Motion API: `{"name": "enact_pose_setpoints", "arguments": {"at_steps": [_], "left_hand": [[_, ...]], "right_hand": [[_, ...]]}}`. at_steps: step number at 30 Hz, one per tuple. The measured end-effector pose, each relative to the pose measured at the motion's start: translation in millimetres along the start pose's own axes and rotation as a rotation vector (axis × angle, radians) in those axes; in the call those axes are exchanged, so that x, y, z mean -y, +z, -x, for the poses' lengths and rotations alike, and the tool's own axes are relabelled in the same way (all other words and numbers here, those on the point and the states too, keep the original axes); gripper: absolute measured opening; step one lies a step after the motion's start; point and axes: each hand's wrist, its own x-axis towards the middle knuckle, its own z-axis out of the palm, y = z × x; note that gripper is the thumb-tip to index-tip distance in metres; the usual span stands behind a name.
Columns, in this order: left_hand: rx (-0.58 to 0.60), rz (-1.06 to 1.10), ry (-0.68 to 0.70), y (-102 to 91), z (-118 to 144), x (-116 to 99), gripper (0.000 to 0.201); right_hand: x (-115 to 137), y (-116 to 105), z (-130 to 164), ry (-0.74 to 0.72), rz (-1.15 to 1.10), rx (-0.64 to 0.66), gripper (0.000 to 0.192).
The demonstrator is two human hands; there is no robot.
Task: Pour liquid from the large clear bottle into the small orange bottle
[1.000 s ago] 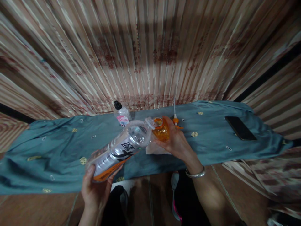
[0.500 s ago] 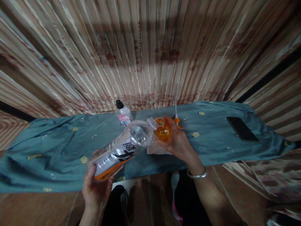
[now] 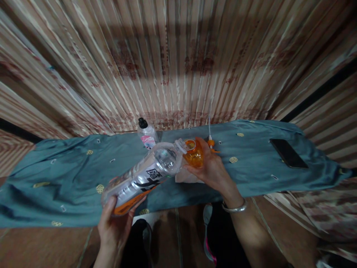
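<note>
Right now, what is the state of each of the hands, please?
Left hand: holding the tilted clear plastic bottle.
Right hand: holding the uncapped orange plastic bottle.

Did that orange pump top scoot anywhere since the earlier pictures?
No, the orange pump top hasn't visibly moved: it sits just left of the same small printed mark on the teal cloth.

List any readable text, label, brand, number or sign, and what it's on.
None reads clearly.
Large clear bottle: bold black marks, too unclear to quote.
Black-capped bottle: pink-and-white label, too small.
Teal cloth: small framed marks, too small.
Curtain: dark printed marks, too blurred.
</note>
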Motion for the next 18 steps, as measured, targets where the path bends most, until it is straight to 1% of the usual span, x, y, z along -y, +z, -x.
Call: {"name": "enact_pose_setpoints", "arguments": {"at_steps": [6,11,18], "left_hand": [[0.019,0.03,0.008,-3.0,-1.1,0.3,0.056],[0.017,0.046,0.002,-3.3,-1.2,0.5,0.054],[0.033,0.034,0.008,-3.8,1.1,-0.6,0.063]], "right_hand": [[-1.2,1.5,0.9,0.013,0.016,-0.027,0.092],[-0.6,-0.9,1.3,0.042,-0.003,-0.015,0.09],[-0.7,-2.8,2.8,0.064,0.009,-0.006,0.089]]}}
